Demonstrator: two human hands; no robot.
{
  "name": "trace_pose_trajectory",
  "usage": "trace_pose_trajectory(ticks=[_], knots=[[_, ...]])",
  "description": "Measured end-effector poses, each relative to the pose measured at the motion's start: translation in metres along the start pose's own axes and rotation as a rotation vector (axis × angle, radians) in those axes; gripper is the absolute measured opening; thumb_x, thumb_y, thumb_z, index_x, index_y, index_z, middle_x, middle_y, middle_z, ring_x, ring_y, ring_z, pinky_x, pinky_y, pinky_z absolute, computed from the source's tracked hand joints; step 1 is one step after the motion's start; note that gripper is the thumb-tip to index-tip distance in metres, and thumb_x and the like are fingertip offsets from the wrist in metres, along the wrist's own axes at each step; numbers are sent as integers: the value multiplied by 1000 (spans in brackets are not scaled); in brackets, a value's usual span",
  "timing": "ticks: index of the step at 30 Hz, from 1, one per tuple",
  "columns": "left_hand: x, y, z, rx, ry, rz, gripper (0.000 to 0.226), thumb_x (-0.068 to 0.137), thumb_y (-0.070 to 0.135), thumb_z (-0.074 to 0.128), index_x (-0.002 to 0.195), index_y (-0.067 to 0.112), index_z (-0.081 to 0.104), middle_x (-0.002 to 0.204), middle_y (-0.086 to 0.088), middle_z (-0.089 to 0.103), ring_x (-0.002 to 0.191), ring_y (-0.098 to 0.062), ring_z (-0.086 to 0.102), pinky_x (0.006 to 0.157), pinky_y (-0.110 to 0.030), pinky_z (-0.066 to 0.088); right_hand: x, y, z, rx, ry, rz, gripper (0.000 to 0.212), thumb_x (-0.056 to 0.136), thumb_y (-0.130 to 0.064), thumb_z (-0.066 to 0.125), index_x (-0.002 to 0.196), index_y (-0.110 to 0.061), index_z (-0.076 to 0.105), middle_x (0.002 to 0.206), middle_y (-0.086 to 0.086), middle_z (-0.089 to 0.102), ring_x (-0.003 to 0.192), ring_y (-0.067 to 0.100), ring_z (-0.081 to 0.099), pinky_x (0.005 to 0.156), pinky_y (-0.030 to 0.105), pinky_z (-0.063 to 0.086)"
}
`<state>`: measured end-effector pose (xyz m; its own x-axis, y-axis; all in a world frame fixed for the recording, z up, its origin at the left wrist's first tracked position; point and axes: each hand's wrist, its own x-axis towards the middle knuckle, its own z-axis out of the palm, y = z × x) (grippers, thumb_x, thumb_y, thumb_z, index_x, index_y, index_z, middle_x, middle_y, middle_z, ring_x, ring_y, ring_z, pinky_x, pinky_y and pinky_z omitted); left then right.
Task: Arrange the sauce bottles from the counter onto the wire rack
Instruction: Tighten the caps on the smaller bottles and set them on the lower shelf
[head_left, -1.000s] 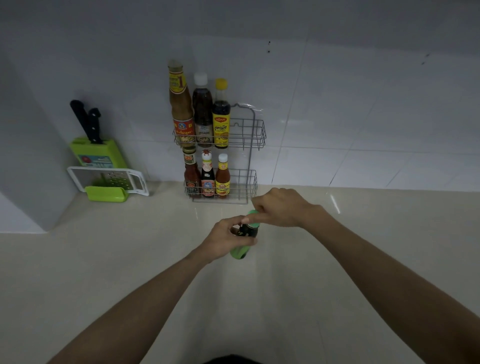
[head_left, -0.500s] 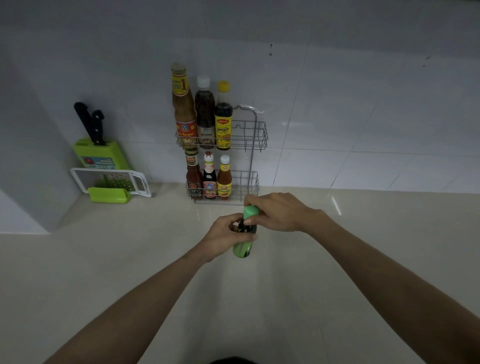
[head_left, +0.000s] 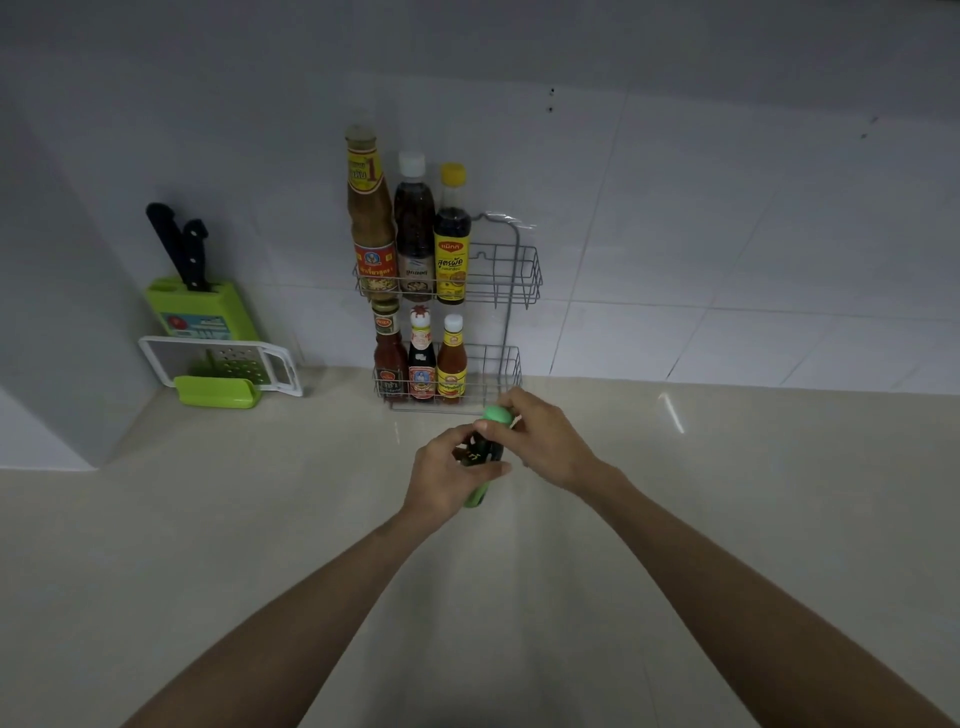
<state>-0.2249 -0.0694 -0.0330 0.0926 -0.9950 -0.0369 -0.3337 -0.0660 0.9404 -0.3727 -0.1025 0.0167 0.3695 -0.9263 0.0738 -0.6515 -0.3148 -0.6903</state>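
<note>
Rack (head_left: 511, 270) right side free

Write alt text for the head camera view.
Both hands, left hand and right hand, hold a small green-capped bottle above the beige counter, before a two-tier wire rack holding six sauce bottles.

Glossy tiled wall (head_left: 727, 208), thin metal wire rack (head_left: 511, 270), polished counter (head_left: 208, 519).
</note>
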Motion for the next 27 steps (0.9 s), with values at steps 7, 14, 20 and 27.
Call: trace_pose_trajectory(ticks=[7,14,20,27], knots=[[27,-16,-13,-107,-136,-116,99,63,10,86,145,15,31,131,-4,57,113,-15,54,91,-27,49,29,6,8,196,103,205,32,88,-37,65,108,-12,61,99,7,65,87,25,65,78,43,55],[84,-28,-38,101,-156,-121,85,78,20,75,148,20,26,152,2,33,139,-18,31,111,-26,26,97,18,2,353,303,292,21,92,-16,59,112,-8,56,106,15,62,99,35,61,86,52,53],[132,-31,-40,140,-198,-10,88,82,12,71,150,19,16,155,2,23,143,-17,23,113,-28,24,118,36,25,277,375,163,30,92,-5,55,121,-13,52,112,4,60,98,17,55,80,18,41],[148,-55,-33,292,-242,39,87,84,20,68,151,17,12,158,0,16,144,-16,20,108,-17,16,151,54,34,158,228,111,32,93,-1,51,123,-13,50,115,7,58,101,21,54,83,25,41]])
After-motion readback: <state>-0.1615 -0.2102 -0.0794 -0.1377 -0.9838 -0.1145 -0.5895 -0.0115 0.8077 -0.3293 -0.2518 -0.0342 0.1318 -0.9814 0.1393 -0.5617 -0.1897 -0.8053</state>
